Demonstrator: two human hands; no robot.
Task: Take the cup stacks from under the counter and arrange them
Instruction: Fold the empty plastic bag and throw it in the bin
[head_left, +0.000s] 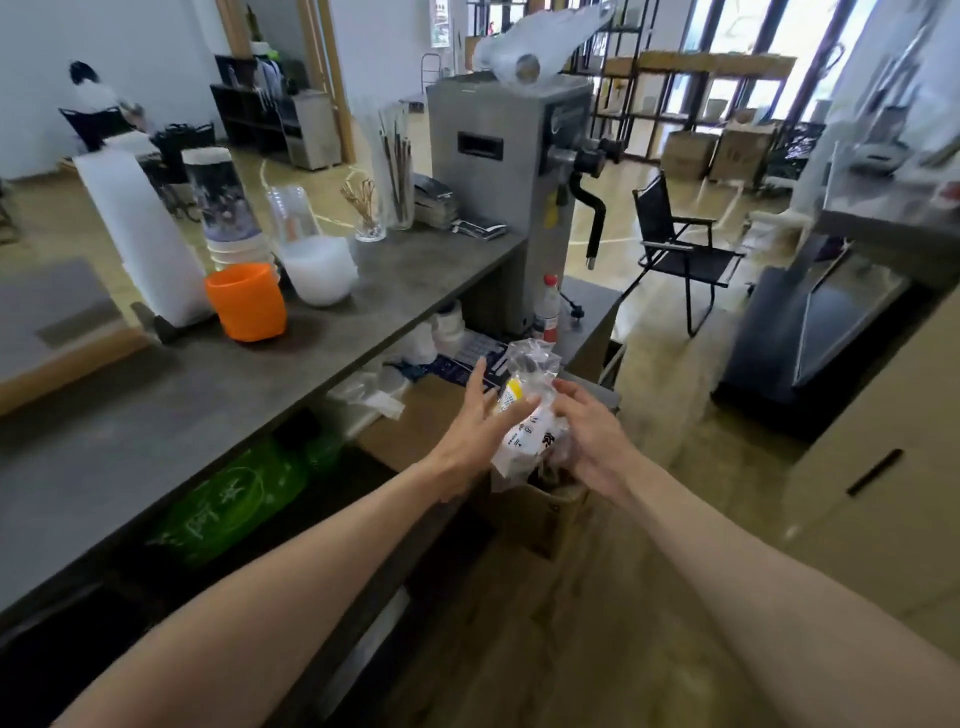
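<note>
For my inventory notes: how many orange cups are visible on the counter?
1. The orange cup stands on the counter, beside the white bowls. Others may be hidden.

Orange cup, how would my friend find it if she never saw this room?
Start at the long grey counter on the left. Partway along it, in front of a tall white board, stands the orange cup. Its neighbours are white or clear tubs; it alone is bright orange.

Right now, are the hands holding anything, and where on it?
Both hands flank a plastic-wrapped cup stack: left hand on its left side, right hand on its right, around mid-height. A firm grip cannot be told.
</note>
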